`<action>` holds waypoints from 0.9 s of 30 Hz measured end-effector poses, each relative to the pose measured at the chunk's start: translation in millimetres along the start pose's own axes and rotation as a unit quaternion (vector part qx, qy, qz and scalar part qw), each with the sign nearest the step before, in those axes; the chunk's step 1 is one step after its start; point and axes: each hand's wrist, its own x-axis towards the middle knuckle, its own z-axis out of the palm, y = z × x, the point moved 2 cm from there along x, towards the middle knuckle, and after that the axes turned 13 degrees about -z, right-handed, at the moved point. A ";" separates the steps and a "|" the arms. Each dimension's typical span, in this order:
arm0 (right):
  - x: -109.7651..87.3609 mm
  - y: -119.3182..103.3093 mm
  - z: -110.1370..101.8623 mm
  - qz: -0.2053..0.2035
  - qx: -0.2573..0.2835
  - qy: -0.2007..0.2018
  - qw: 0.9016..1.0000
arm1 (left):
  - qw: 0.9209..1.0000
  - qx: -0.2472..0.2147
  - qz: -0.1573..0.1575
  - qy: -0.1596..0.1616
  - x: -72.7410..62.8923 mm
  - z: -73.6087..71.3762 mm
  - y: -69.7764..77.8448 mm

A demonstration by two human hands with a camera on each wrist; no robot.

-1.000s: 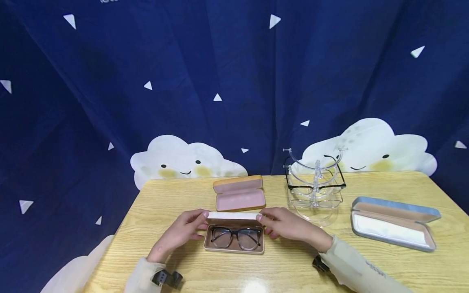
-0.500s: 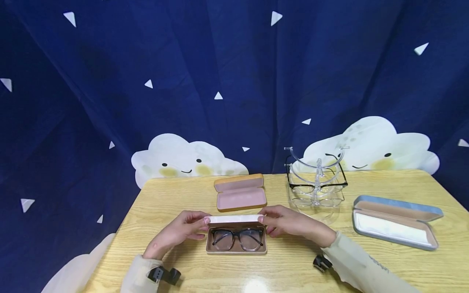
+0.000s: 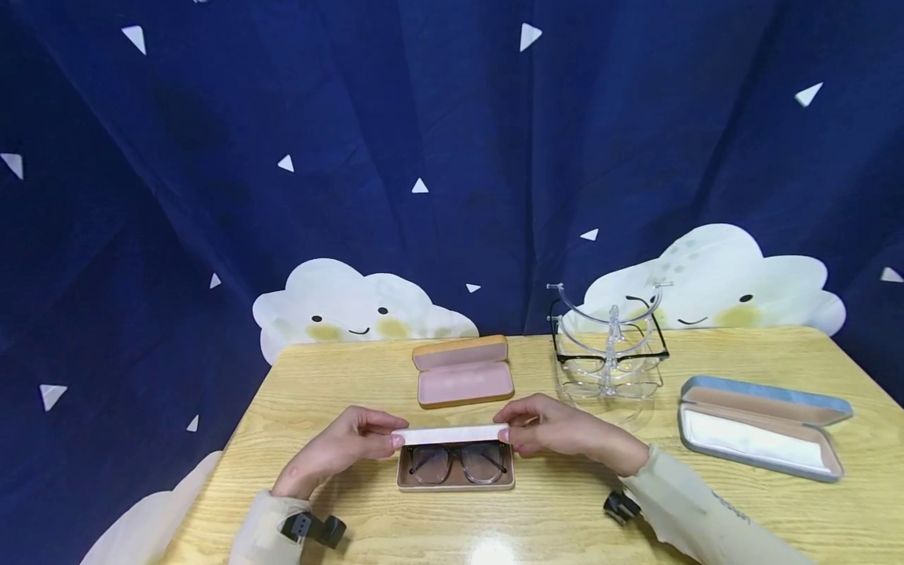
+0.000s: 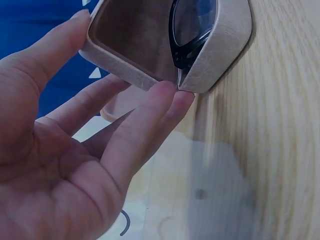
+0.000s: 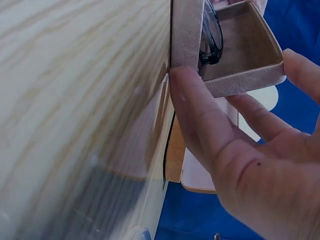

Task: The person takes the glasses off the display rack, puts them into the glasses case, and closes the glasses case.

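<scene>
A beige glasses case stands at the middle of the table, its white-edged lid partly lowered over the tray. Inside lie dark-framed glasses, their upper rim partly covered by the lid in the head view. My left hand grips the lid's left end, thumb at its front edge; in the left wrist view two fingertips touch the case near the hinge. At the other end my right hand holds the lid the same way, with fingers along the case's side in the right wrist view.
Behind the case an orange case with pink lining lies open. A clear display stand bearing black-framed glasses and thin-framed glasses stands to the right. Farther right lies an open blue case with a white cloth.
The lid has tipped forward and down, its white edge coming closer over the glasses. Both hands have followed it slightly downward. The other cases and the stand keep their places.
</scene>
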 end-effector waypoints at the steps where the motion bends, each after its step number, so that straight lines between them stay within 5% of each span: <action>1: -0.4 -0.3 -0.2 -0.002 -0.002 0.001 1.000 | 1.000 -0.001 0.001 -0.001 0.0 0.1 -0.7; 27: -3.0 0.8 3.7 -0.030 -0.039 0.009 0.999 | 0.999 0.012 0.009 -0.044 3.7 3.5 -3.6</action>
